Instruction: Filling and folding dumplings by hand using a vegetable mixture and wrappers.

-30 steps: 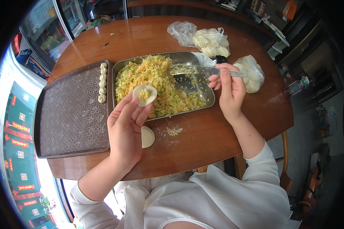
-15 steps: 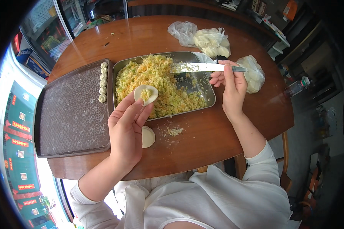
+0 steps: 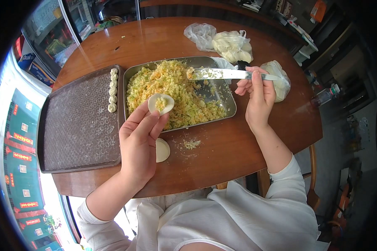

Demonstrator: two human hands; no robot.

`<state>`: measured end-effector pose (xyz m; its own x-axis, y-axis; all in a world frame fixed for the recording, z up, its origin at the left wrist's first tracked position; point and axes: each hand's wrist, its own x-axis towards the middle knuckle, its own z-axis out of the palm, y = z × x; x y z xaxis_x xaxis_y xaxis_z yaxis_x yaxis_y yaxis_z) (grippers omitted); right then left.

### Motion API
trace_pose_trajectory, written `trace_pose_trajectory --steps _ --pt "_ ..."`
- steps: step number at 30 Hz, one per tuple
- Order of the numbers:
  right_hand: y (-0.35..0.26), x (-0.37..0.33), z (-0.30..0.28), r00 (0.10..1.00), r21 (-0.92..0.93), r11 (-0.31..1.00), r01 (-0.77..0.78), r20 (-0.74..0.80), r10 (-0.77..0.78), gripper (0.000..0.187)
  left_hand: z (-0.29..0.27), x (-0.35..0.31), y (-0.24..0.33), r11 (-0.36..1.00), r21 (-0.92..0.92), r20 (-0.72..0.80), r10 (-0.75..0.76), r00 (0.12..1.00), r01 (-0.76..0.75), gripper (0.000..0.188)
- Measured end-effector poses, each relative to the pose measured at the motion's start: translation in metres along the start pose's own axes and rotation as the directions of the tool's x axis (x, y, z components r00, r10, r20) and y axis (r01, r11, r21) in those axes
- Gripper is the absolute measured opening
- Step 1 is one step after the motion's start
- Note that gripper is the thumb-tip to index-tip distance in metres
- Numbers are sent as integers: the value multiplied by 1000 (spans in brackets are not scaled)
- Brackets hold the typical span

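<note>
My left hand (image 3: 139, 140) pinches a round dumpling wrapper (image 3: 168, 107) between thumb and fingers. A small lump of filling (image 3: 160, 103) lies on the wrapper, which is held over the near left part of a metal pan (image 3: 233, 109). The pan holds a heap of chopped yellow, green and orange filling (image 3: 155, 79), piled to its left side. In my right hand (image 3: 259, 100) is a long flat metal spatula (image 3: 222, 74), its blade pointing left above the pan. Bits of filling cling to the blade, with a clump at its tip.
Left of the pan lies a brown textured tray (image 3: 79, 121) with a row of several folded dumplings (image 3: 112, 91). Stacked wrappers (image 3: 162, 149) and spilled crumbs (image 3: 192, 144) lie near the table's front. Plastic bags of wrappers (image 3: 234, 47) sit at the back right, a bottle (image 3: 324, 95) beyond the right edge.
The spatula tip has come up off the filling heap, carrying a clump. My right hand has shifted slightly right; my left hand has barely moved.
</note>
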<state>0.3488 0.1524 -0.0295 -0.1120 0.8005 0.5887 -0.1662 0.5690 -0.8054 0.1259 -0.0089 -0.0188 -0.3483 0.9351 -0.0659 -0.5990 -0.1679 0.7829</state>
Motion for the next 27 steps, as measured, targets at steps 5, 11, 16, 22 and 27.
trace_pose_trajectory --steps 5,11,16,22,27 --pt "-8 -5 0 996 43 997 59 64 -62 27 2 0 0 999 27 18 -46 999 45 37" --pt "-17 -17 5 957 81 982 171 222 -185 25 4 1 2 996 35 32 -87 996 86 36" --pt "-25 -28 12 869 117 918 378 298 -396 19 3 2 3 995 11 43 -101 994 101 34" --pt "-32 -26 5 670 17 764 646 466 -577 12 4 2 4 994 -20 31 -109 994 109 32" --pt "-28 -27 4 679 40 766 641 436 -591 12 3 2 3 994 -24 25 -105 994 105 31"
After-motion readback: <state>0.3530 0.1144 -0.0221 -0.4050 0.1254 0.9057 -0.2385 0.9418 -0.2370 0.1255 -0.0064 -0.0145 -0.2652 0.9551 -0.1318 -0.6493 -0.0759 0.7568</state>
